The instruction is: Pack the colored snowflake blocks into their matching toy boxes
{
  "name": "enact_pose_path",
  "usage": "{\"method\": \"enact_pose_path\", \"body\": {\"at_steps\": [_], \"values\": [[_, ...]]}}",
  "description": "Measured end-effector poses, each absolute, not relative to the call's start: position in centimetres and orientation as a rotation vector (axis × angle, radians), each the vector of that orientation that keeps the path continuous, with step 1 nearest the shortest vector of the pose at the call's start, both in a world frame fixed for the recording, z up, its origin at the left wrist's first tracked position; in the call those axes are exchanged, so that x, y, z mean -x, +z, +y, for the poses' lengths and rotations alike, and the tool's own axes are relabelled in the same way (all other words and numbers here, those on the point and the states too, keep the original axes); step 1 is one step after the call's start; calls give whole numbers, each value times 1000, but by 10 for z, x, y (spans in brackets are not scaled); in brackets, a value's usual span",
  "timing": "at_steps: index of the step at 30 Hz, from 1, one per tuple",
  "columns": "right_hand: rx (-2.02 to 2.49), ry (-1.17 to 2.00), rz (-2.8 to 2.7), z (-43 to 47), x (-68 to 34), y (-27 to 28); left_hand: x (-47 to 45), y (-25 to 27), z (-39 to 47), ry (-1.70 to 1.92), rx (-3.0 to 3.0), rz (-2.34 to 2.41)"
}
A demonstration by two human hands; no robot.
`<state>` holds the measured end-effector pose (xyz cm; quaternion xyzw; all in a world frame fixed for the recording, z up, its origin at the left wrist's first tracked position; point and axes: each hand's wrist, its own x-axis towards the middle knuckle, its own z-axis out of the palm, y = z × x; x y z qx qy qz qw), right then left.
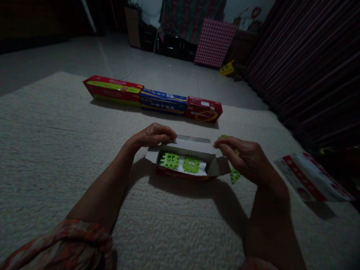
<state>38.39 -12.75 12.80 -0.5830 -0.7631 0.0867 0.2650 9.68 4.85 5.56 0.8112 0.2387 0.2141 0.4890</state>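
Note:
A small open carton (184, 174) lies in front of me with its white lid flap (194, 144) raised on the far side. Inside it, two green notched plastic building blocks (169, 160) rest side by side on something white. My left hand (153, 135) is closed at the left end of the lid flap, fingertips on its edge. My right hand (243, 155) is closed just right of the carton, around green plastic building blocks (234, 175) that show above and below the fingers; their number is hidden.
Beyond the carton stand a long red and yellow-green box (114, 90), a blue box (163, 102) and a red box (204, 109), end to end on the pale quilted cover (112, 123). A red and white package (306, 176) lies at the right, near a striped curtain (306, 48).

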Motion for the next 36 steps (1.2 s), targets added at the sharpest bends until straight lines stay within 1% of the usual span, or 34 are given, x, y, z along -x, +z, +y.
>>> {"method": "enact_pose_path", "body": {"at_steps": [2, 5, 10, 16, 25, 30, 32, 36], "values": [[1679, 123, -1944, -125, -411, 122, -97, 56, 48, 524, -1955, 577], [1804, 71, -1846, -122, -452, 100, -98, 58, 47, 523, -1933, 571], [1929, -33, -1861, -127, -496, 52, -98, 57, 48, 509, -1944, 603], [1924, -207, -1882, -125, -497, 15, -97, 57, 48, 490, -1991, 640], [2070, -360, -1776, -111, -489, -2, -99, 62, 44, 453, -2002, 691], [2061, -348, -1759, -115, -488, 13, -98, 62, 44, 447, -1991, 690], [2025, -256, -1817, -121, -486, 22, -98, 62, 44, 454, -1989, 690], [1949, 27, -2006, -133, -473, 32, -98, 61, 46, 479, -1992, 677]]}}
